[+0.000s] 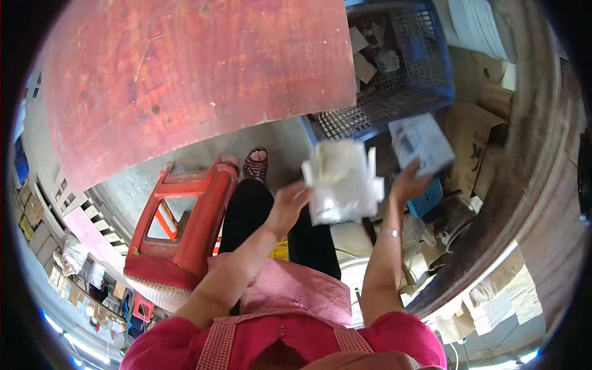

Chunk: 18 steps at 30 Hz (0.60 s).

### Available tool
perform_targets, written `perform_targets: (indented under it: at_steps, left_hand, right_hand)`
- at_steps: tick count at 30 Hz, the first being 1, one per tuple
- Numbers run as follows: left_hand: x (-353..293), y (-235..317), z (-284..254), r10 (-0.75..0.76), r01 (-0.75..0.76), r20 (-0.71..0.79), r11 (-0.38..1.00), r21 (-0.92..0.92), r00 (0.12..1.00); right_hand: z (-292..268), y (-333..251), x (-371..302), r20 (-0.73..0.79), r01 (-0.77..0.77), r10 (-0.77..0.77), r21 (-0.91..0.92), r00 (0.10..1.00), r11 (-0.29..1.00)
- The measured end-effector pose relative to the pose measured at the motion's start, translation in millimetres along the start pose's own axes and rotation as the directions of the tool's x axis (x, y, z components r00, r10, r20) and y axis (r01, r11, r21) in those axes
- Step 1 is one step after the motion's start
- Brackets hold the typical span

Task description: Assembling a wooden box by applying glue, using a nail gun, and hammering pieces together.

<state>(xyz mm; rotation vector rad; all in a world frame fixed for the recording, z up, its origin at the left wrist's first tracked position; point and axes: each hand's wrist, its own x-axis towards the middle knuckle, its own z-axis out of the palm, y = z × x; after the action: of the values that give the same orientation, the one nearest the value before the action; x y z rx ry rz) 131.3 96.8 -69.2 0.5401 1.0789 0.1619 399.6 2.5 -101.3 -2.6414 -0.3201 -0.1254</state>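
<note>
Bright daylight, motion-blurred centre (edges bend, dark rim).

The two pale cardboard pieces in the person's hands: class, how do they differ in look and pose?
The piece in the left hand is cream-white, larger and opened out with flaps; the piece in the right hand is greyish, smaller and flatter. The first is nearer the lap, the second nearer the blue crate. Both are held up.
</note>
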Motion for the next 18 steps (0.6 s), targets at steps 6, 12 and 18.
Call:
perform_targets:
  at_steps: [6, 12, 18]
  left_hand:
    - [115.4, 14.3, 61.4, 0.272, -0.271, -0.023, 0.962, 0.039, 0.962]
    - [39.2, -43.3, 47.5, 0.222, -0.222, 0.027, 0.975, 0.000, 0.975]
    - [-129.2, 45.2, 94.0, 0.010, -0.014, 0.057, 0.998, 0.065, 0.998]
  right_hand:
    - [-81.7, 28.0, -63.9, -0.006, -0.267, 0.267, 0.029, 0.964, 0.963]
    - [-116.4, 11.9, -132.6, 0.436, -0.312, 0.244, 0.091, 0.866, 0.946]
    - [-185.5, -110.5, -163.6, 0.701, -0.307, -0.037, 0.359, 0.713, 0.881]
